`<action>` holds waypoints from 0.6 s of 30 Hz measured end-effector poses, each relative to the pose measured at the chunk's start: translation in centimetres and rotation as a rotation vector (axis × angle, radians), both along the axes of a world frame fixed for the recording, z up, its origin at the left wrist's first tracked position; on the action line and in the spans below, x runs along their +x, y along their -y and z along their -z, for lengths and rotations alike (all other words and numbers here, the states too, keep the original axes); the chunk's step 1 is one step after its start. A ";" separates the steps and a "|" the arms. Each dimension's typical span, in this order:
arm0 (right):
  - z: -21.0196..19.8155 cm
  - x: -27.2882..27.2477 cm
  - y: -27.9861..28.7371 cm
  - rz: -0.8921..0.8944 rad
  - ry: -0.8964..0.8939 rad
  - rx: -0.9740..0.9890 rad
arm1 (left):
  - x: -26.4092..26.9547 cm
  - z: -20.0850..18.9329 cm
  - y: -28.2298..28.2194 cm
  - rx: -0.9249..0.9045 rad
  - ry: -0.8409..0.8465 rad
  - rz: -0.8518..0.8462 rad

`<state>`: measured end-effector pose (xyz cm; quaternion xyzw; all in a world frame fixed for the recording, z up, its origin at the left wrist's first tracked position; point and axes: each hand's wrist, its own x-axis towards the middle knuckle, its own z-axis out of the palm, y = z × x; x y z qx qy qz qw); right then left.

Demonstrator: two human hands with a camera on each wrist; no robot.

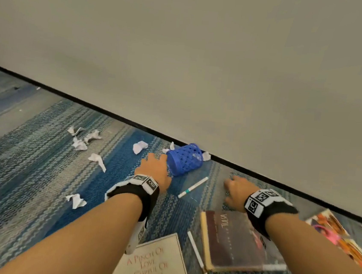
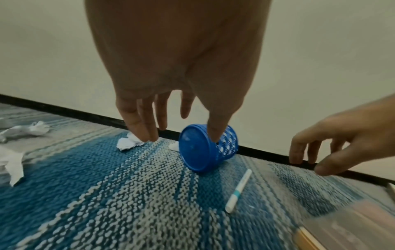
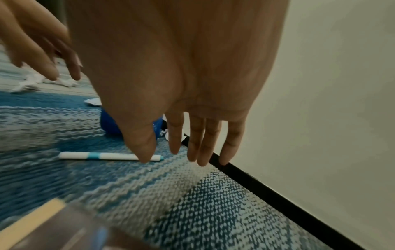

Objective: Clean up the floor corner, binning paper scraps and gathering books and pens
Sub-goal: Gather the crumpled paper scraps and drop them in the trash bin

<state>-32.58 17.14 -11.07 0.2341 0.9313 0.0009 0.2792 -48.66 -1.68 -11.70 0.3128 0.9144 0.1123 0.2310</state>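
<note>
A blue mesh cup (image 1: pixel 185 160) lies on its side on the carpet by the black baseboard. My left hand (image 1: pixel 157 160) hovers at its closed base with the fingers (image 2: pixel 147 128) straight and spread, holding nothing; whether the thumb touches the cup I cannot tell. A white pen with a teal band (image 1: pixel 192 187) lies between my hands. My right hand (image 1: pixel 229 191) hangs open above the carpet, right of that pen (image 3: pixel 107 156). Crumpled paper scraps (image 1: pixel 81 139) lie scattered to the left, with one (image 2: pixel 128 143) near my left fingertips. Books lie nearer to me.
A cream book (image 1: pixel 155 265), a dark red book (image 1: pixel 238 241) and a colourful magazine (image 1: pixel 343 236) lie on the blue striped carpet (image 1: pixel 39 155). A second white pen (image 1: pixel 199 258) lies between the first two books. The wall (image 1: pixel 206 61) runs diagonally behind.
</note>
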 end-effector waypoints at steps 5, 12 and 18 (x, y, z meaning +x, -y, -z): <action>2.9 -5.7 -3.6 -0.059 -0.220 -0.007 | -2.8 1.7 -2.8 0.238 0.034 -0.052; 8.0 -10.2 -5.9 -0.130 -0.377 -0.176 | -2.6 5.6 -6.4 0.284 0.121 -0.090; 9.2 -9.3 -6.4 -0.190 -0.497 -0.146 | -3.9 6.7 -5.8 0.238 0.055 -0.018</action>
